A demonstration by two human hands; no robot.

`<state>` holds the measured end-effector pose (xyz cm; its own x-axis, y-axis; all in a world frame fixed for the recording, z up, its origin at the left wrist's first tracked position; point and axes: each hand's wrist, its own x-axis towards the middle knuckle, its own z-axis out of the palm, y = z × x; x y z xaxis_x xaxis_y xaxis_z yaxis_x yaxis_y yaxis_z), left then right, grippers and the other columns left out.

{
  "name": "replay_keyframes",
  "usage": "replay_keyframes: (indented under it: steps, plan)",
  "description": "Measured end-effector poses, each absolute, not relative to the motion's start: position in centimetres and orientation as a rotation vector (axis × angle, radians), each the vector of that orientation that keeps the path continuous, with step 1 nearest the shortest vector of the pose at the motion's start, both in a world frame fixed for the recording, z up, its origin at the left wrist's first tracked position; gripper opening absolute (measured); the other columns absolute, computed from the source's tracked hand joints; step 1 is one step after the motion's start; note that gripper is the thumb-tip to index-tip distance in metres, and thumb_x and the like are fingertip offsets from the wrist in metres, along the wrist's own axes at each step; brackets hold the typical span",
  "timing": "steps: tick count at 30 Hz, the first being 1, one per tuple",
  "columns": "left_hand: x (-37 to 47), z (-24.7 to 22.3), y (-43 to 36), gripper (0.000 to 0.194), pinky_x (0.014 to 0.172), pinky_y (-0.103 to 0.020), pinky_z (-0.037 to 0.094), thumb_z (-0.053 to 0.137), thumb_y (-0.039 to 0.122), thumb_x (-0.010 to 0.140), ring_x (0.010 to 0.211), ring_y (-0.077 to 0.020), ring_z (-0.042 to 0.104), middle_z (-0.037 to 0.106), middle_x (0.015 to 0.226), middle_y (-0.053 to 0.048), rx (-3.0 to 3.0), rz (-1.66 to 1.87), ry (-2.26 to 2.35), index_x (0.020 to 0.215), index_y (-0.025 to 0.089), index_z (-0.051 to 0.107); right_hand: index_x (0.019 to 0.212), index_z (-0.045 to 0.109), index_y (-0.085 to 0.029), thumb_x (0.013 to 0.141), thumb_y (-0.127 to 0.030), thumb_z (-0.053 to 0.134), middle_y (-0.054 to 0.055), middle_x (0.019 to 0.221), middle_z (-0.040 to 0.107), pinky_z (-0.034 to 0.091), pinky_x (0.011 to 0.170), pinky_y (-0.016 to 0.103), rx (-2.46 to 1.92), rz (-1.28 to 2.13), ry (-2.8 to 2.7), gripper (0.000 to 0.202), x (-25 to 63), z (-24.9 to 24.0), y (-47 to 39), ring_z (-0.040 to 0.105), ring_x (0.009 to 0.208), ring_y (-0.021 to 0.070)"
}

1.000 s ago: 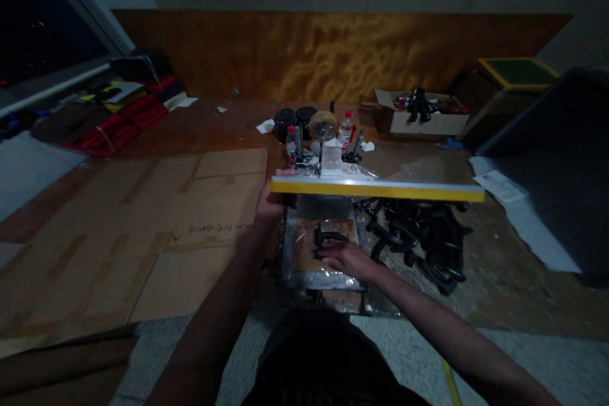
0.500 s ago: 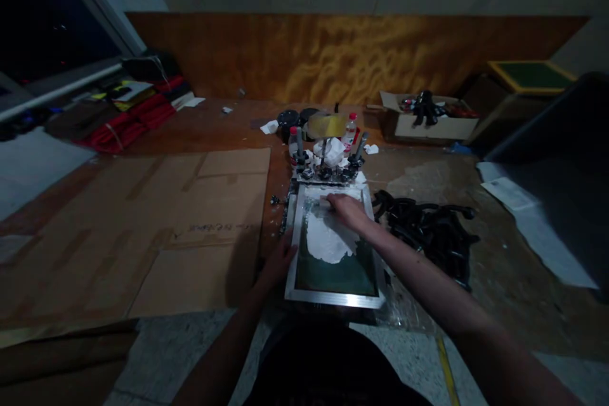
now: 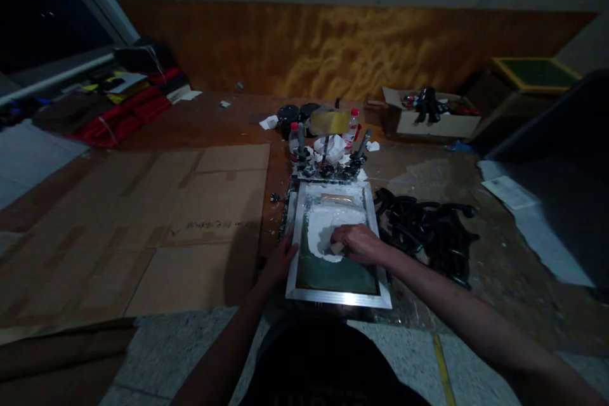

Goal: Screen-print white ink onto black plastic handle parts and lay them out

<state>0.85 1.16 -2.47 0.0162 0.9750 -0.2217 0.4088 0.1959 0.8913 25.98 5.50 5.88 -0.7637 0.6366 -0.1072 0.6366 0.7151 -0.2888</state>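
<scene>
A silver metal frame (image 3: 339, 299) with a green mesh (image 3: 333, 276) lies flat in front of me, clamped at its far end. White paste (image 3: 320, 219) covers the upper middle of the mesh. Over the paste's lower part, my right hand (image 3: 356, 242) is closed on a small, flat, pale piece (image 3: 337, 246). Near the frame's far edge a wood-handled squeegee (image 3: 337, 199) rests on the mesh. My left hand (image 3: 281, 258) is at the frame's left edge, its fingers dim and partly hidden against the rail.
Black clamps (image 3: 327, 170), plastic bottles (image 3: 353, 127) and crumpled paper (image 3: 333, 147) stand behind the frame. Black items (image 3: 435, 238) lie in a heap at the right. Flat cardboard (image 3: 204, 203) covers the left side. An open box (image 3: 432, 124) sits at the back right.
My right hand has moved from the frame's far end toward me, over the lower paste. The wood-handled piece at the far end is now uncovered. My left hand has stayed at the left edge.
</scene>
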Motion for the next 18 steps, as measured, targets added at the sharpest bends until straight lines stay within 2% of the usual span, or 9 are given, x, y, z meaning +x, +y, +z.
replay_keyframes:
  steps: [4, 9, 11, 14, 16, 18]
  plan:
    - [0.9, -2.0, 1.1, 0.051, 0.109, -0.042, 0.043, 0.051, 0.033, 0.089, 0.125, -0.0269, 0.059, 0.062, 0.136, -0.014, 1.35, 0.78, 1.553, 0.136, 0.013, 0.054, 0.108, 0.067, -0.016, 0.088, -0.011, 0.049, 0.012, 0.107, 0.068, 0.045, 0.079, 0.031, 1.254, -0.37, 2.895, 0.027, 25.3, 4.6, 4.8, 0.059, 0.099, 0.0234]
    - [0.9, -1.9, 1.2, 0.053, 0.106, -0.042, 0.045, 0.052, 0.035, 0.088, 0.122, -0.0275, 0.06, 0.064, 0.133, -0.015, 1.307, 0.784, 1.548, 0.135, 0.012, 0.055, 0.111, 0.067, -0.019, 0.085, -0.012, 0.054, 0.008, 0.105, 0.068, 0.045, 0.08, 0.028, 1.212, -0.529, 2.927, 0.03, 25.3, 4.3, 4.1, 0.06, 0.098, 0.0206]
    - [0.7, -1.3, 1.2, 0.056, 0.1, -0.043, 0.049, 0.054, 0.038, 0.087, 0.115, -0.0285, 0.063, 0.069, 0.123, -0.015, 1.288, 0.784, 1.536, 0.136, 0.012, 0.054, 0.123, 0.064, -0.021, 0.089, -0.017, 0.054, 0.007, 0.11, 0.068, 0.046, 0.082, 0.027, 1.384, -0.543, 2.895, 0.036, 24.5, 5.5, 5.9, 0.062, 0.101, 0.0206]
    - [0.4, 1.1, 1.0, 0.063, 0.088, -0.041, 0.055, 0.055, 0.041, 0.085, 0.104, -0.0272, 0.067, 0.073, 0.111, -0.012, 1.249, 0.804, 1.494, 0.141, 0.013, 0.049, 0.144, 0.049, -0.027, 0.093, -0.03, 0.057, 0.007, 0.118, 0.068, 0.048, 0.084, 0.029, 1.688, -0.43, 2.834, 0.051, 23.9, 8.2, 10.2, 0.064, 0.103, 0.0228]
    - [0.2, 3.5, 0.9, 0.054, 0.087, -0.039, 0.055, 0.053, 0.041, 0.087, 0.105, -0.0259, 0.067, 0.072, 0.114, -0.01, 1.258, 0.85, 1.517, 0.135, 0.018, 0.056, 0.145, 0.048, -0.027, 0.094, -0.036, 0.058, 0.008, 0.118, 0.069, 0.05, 0.082, 0.03, 1.867, -0.308, 2.817, 0.053, 25.4, 9.8, 13.1, 0.066, 0.101, 0.0231]
    - [0.2, 6.0, 1.3, 0.04, 0.087, -0.038, 0.055, 0.048, 0.044, 0.09, 0.105, -0.0251, 0.066, 0.072, 0.114, -0.007, 1.303, 0.893, 1.586, 0.118, 0.022, 0.067, 0.136, 0.058, -0.021, 0.097, -0.035, 0.053, 0.009, 0.113, 0.072, 0.052, 0.077, 0.028, 2.053, -0.118, 2.792, 0.041, 28.5, 10.8, 15.0, 0.069, 0.094, 0.0207]
